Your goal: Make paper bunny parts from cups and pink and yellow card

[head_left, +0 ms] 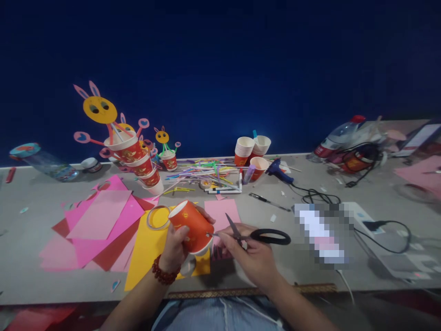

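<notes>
My left hand [175, 246] is wrapped round a red paper cup [191, 225], tilted on its side with the pale rim toward the lower right. A bead bracelet is on that wrist. In my right hand [253, 255] is a pair of scissors [270, 236] with black handles. Their blades are spread, one pointing up and the other reaching left to the cup's side near the rim. Whether that tip pierces the cup I cannot tell. Below the cup lie yellow paper [141, 257] and a pink sheet [223, 209], beside a tape roll [158, 217].
Pink and red sheets [99, 214] lie at left, before stacked cups with rabbit figures [129, 147]. Pipe cleaners [203, 172] and markers spread at the back. A glue gun [279, 171], a pen [269, 201], more cups [244, 147] and bottles [339, 138] stand or lie around.
</notes>
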### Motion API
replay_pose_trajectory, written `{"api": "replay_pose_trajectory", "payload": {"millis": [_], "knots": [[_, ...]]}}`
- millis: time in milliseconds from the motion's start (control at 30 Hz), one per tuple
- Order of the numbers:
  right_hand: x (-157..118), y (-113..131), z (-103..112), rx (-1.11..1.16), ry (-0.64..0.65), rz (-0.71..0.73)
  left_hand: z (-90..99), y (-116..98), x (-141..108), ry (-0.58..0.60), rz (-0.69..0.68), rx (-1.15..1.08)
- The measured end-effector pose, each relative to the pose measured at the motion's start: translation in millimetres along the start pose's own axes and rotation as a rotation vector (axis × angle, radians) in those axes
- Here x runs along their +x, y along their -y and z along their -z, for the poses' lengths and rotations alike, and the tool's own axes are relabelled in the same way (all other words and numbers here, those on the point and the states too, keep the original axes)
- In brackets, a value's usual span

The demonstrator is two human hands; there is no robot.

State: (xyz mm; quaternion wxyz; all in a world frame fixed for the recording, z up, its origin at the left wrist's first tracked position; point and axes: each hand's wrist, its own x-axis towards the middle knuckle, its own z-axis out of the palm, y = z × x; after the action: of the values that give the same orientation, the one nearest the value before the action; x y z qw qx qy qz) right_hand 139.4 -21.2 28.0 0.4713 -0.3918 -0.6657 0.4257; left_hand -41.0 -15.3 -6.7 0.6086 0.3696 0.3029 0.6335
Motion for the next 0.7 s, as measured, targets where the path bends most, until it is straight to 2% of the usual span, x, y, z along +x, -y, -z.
{"api": "replay_pose_trajectory", "payload": {"millis": [233,500,700], "knots": [[14,4,11,-0.162,0.187,0.309,1.4,-2,0,0.042,0.078,0.016],[32,-5,24,-0.007,0.461,0.48,0.4,-3,-2,0.182,0.232,-0.102],[36,-13,29,-0.04,0.529,0.578,3.0,1,0,0.211,0.287,-0.199]]}}
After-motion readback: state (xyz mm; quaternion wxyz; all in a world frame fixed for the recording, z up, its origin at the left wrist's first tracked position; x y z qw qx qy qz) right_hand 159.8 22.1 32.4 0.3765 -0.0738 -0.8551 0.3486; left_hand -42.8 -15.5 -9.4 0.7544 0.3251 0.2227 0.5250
